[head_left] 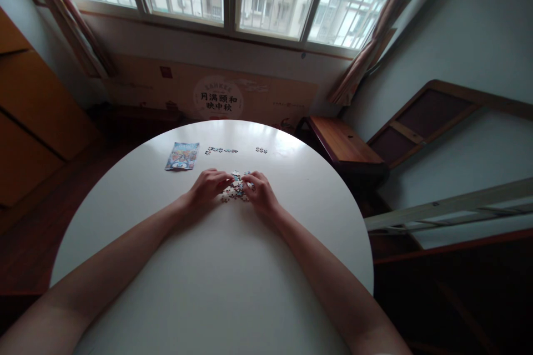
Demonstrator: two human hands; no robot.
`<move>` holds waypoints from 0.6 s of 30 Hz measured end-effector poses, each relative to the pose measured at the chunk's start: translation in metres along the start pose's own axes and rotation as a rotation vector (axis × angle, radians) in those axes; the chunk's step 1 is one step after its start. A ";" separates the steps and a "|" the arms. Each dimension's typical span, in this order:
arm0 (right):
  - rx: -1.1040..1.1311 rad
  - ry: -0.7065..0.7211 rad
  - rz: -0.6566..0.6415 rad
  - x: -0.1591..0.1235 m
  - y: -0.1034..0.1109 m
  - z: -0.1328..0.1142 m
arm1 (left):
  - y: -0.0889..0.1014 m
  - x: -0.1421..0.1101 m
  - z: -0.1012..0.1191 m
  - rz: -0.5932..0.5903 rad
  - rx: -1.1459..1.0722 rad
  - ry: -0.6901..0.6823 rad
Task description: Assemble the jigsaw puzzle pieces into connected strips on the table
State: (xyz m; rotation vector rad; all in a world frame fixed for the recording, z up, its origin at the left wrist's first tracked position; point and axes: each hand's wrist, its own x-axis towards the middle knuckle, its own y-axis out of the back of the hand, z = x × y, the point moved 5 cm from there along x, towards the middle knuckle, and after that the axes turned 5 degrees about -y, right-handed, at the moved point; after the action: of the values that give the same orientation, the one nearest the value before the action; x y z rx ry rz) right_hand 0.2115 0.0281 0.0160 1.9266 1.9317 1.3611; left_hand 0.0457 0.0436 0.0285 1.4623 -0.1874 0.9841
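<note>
A small heap of loose jigsaw pieces (pixel 235 188) lies near the middle of a round white table (pixel 216 277). My left hand (pixel 207 187) rests on the heap's left side with fingers curled onto the pieces. My right hand (pixel 259 191) rests on the heap's right side, its fingers bent and touching pieces at the top. Whether either hand pinches a piece is too small to tell. A short joined row of pieces (pixel 220 150) and a tiny cluster (pixel 261 150) lie farther back.
A colourful puzzle picture bag (pixel 182 156) lies at the table's back left. Behind the table are a printed cardboard box (pixel 216 94) under the window and a wooden bench (pixel 343 144) at right. A wooden cabinet (pixel 29 105) stands at left.
</note>
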 end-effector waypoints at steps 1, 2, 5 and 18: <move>0.000 -0.001 0.000 0.000 0.000 0.000 | 0.000 0.000 0.000 -0.002 0.000 0.003; -0.001 -0.001 -0.001 0.000 0.000 0.000 | 0.000 0.000 0.000 -0.003 0.000 0.005; -0.002 -0.002 -0.003 0.000 0.000 0.000 | 0.000 0.000 0.000 0.009 -0.004 0.003; -0.006 -0.007 -0.008 0.000 0.000 0.000 | -0.001 -0.002 -0.003 0.016 -0.004 0.010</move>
State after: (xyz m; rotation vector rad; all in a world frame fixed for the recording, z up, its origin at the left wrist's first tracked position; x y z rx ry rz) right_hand 0.2114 0.0283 0.0162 1.9165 1.9282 1.3547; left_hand 0.0439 0.0456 0.0256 1.4538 -0.1939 1.0031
